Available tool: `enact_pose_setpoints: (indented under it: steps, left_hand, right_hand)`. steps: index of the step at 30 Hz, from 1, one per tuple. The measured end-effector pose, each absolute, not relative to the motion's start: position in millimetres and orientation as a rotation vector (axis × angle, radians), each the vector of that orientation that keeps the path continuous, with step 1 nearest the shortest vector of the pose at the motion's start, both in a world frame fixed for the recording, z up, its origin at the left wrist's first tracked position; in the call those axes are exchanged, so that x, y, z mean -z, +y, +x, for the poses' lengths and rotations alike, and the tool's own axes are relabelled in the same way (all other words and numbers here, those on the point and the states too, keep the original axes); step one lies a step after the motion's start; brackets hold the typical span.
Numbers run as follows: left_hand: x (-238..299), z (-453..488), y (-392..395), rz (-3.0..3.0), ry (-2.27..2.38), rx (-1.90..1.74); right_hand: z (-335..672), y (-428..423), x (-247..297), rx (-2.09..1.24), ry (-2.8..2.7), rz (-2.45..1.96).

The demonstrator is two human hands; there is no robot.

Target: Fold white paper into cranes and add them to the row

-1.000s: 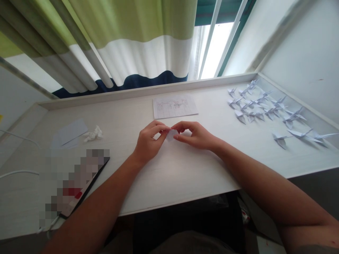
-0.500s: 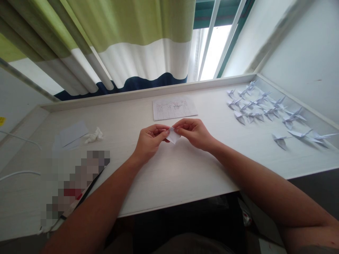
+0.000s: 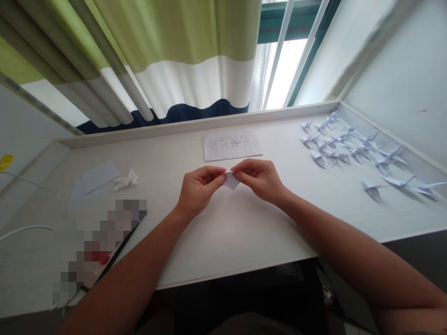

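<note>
A small folded piece of white paper [image 3: 231, 180] is held just above the white desk [image 3: 226, 228] at its middle. My left hand [image 3: 198, 188] pinches its left side with thumb and fingers closed. On the other side my right hand [image 3: 260, 177] pinches the paper's top right edge, fingers curled. Both forearms reach in from the bottom of the view.
Several folded white paper cranes [image 3: 344, 148] lie in rows at the desk's right. A printed sheet [image 3: 231, 145] lies beyond my hands. At the left are blank paper slips [image 3: 96, 177], a crumpled scrap [image 3: 126, 180], a pixelated flat object [image 3: 96, 242] and white cables [image 3: 24, 228]. Behind hangs a curtain [image 3: 157, 60].
The folded paper has been lifted off the desk and tilted between both pinching hands. The view shifted slightly.
</note>
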State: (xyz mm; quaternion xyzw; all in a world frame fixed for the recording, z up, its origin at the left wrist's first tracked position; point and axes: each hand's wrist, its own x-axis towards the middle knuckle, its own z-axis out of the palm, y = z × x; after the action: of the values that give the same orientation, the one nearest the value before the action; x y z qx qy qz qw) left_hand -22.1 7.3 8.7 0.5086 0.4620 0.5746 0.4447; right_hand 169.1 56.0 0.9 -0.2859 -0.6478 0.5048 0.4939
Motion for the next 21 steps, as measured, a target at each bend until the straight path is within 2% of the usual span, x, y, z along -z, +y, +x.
enact_pose_setpoints:
  steps: [21]
  left_hand:
    - [-4.0, -19.6, 7.5, 1.343, 1.119, -1.511]
  right_hand:
    - [166.3, 54.2, -5.8, -1.484, -1.471, -0.727]
